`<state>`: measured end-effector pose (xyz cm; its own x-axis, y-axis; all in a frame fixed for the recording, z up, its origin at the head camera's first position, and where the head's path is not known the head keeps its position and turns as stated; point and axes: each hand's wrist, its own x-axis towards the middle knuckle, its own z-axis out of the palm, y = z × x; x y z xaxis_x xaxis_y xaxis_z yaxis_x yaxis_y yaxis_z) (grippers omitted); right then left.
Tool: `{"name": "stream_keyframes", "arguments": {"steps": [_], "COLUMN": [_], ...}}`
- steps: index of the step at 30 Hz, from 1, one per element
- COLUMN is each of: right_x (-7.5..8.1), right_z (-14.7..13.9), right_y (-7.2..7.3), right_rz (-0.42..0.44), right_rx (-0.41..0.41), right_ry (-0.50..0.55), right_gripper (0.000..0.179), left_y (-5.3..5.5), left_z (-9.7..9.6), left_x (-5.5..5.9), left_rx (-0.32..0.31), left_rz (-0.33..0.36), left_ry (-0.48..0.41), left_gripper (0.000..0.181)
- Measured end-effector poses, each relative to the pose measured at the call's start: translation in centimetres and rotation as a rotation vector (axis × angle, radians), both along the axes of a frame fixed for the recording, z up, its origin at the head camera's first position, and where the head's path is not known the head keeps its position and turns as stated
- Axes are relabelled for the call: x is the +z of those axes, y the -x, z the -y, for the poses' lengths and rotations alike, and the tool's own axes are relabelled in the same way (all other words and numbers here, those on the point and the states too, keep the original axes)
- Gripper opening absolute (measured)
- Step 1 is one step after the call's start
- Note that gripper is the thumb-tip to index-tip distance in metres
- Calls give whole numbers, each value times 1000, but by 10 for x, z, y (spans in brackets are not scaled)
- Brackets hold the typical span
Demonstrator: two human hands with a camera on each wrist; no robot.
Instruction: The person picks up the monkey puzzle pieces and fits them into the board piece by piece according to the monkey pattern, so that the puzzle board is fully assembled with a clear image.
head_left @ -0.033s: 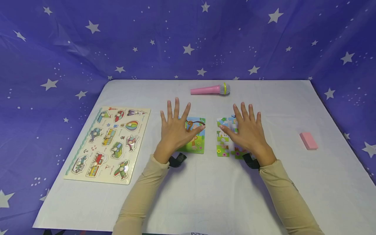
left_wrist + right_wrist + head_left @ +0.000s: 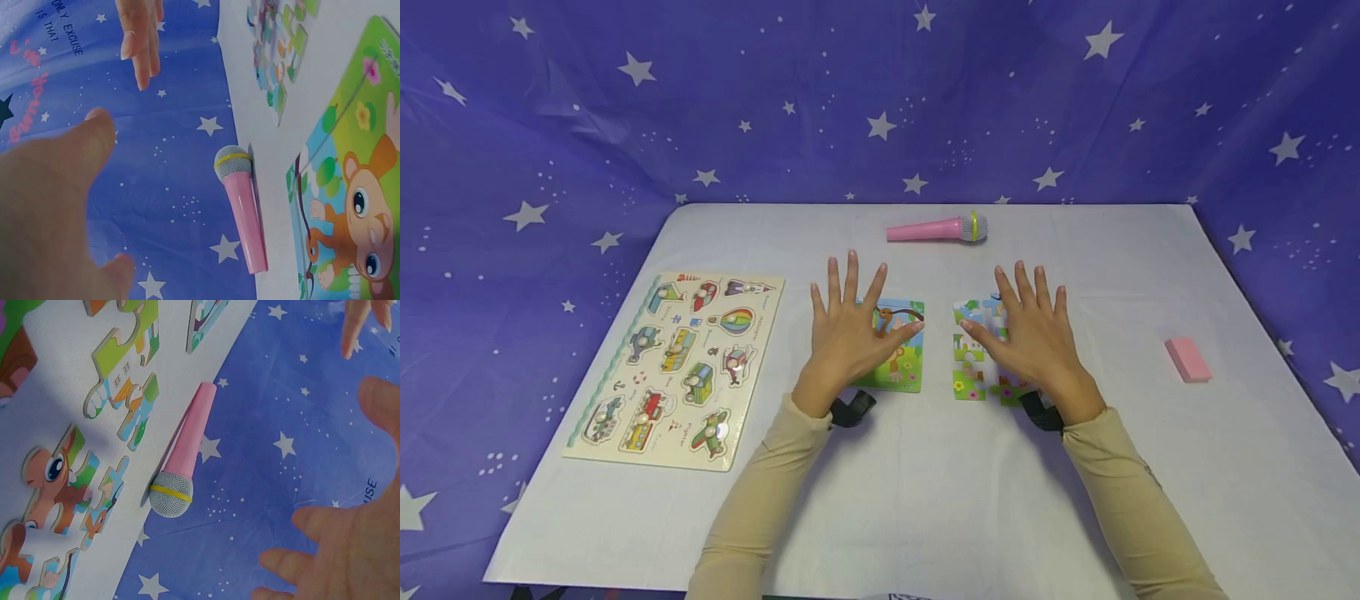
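Observation:
My left hand (image 2: 846,342) is held above a monkey picture board (image 2: 910,371), fingers spread and straight, holding nothing. It covers part of that board; the left wrist view shows the printed monkey beside a tree branch. Likewise spread, my right hand (image 2: 1037,342) is over loose jigsaw pieces (image 2: 968,392) and hides many of them. In the right wrist view the jigsaw pieces (image 2: 53,481) lie apart with gaps between them, some bearing parts of a brown animal with a large eye. Both palms face down, thumbs pointing toward each other.
A pink toy microphone (image 2: 928,230) with a grey head and yellow band lies behind the hands. At left is a large vehicle peg puzzle board (image 2: 688,452). A pink rectangular block (image 2: 1187,360) sits at right. Starry blue cloth (image 2: 880,75) hangs around the white table (image 2: 925,500).

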<state>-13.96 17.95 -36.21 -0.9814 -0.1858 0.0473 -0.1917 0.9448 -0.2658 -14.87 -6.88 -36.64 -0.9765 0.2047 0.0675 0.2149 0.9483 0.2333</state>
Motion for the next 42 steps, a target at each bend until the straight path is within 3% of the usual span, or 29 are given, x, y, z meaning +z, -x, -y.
{"name": "stream_keyframes", "arguments": {"steps": [12, 18, 22, 26, 29, 36, 42], "right_x": [-1, -5, -9, -17, -26, -37, -37], "right_z": [0, 0, -1, -4, -6, -4, 1], "right_y": [4, 7, 11, 18, 24, 41, 60], "right_rz": [-4, 10, 75, 138, 149, 115, 147], "right_rx": [12, 23, 88, 183, 226, 242, 196], "right_ry": [8, 26, 107, 170, 184, 192, 143], "right_gripper": [86, 84, 72, 60, 56, 52, 53], "left_y": [3, 1, -1, -5, -10, -26, -30], "left_z": [2, 6, 18, 38, 54, 82, 85], "left_x": [-1, -5, -12, -23, -32, -56, -68], "left_rx": [-17, -47, -40, 0, 27, 40, 3], "left_rz": [25, -8, -63, -68, -28, 162, 163], "left_ry": [11, 18, 24, 10, -25, -188, -245], "left_gripper": [89, 84, 70, 59, 63, 102, 108]}}
